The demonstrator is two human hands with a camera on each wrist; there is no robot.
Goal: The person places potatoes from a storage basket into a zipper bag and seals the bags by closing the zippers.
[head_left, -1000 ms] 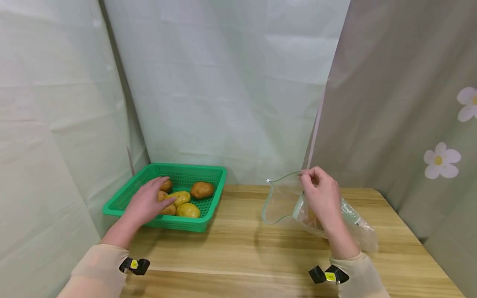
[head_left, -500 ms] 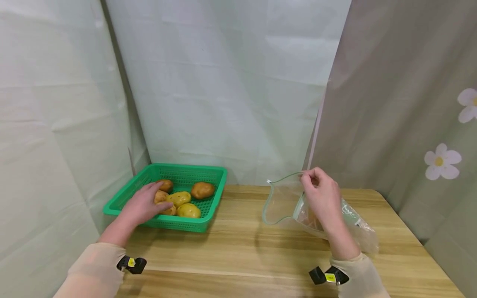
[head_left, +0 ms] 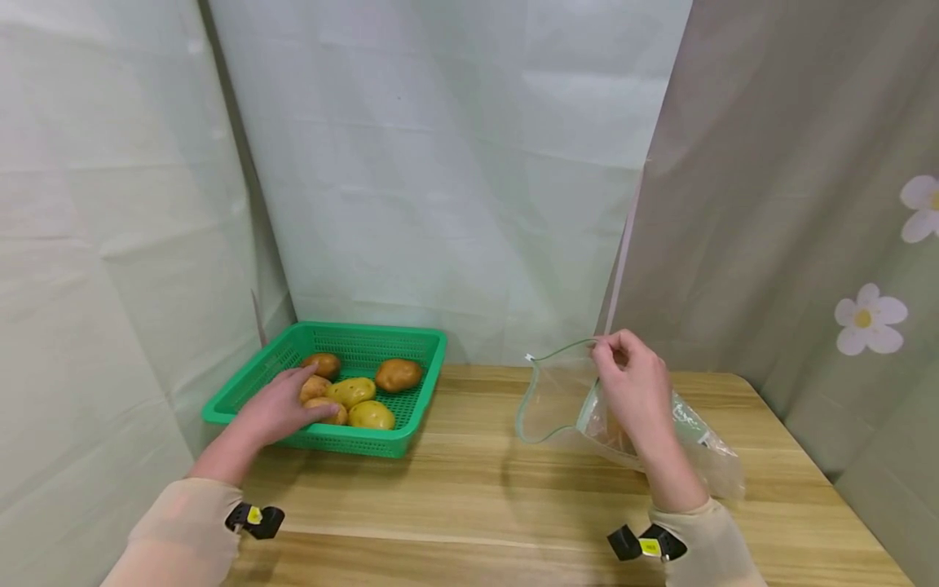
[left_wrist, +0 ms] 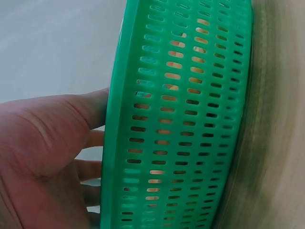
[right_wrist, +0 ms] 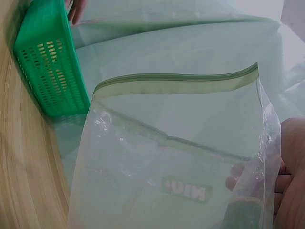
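Note:
A green slotted basket (head_left: 345,444) (left_wrist: 181,119) (right_wrist: 47,71) stands at the table's back left and holds several potatoes (head_left: 398,373). My left hand (head_left: 289,405) (left_wrist: 43,157) reaches over its near left rim. The fingers lie fairly straight on the nearest potato (head_left: 330,405), and the basket wall hides them in the left wrist view. My right hand (head_left: 623,371) (right_wrist: 290,167) pinches the upper edge of a clear zip bag (head_left: 550,399) (right_wrist: 157,176). It holds the mouth up and open toward the basket. The bag's body lies on the table behind the hand.
The wooden table (head_left: 477,489) has bare room between the basket and the bag and along its front. Pale cloth walls close in on the left and behind. A grey curtain with flowers (head_left: 869,314) hangs on the right.
My left hand has drawn back from the far potatoes toward the basket's near left rim and now rests on the nearest potato. The right hand and the bag have stayed put.

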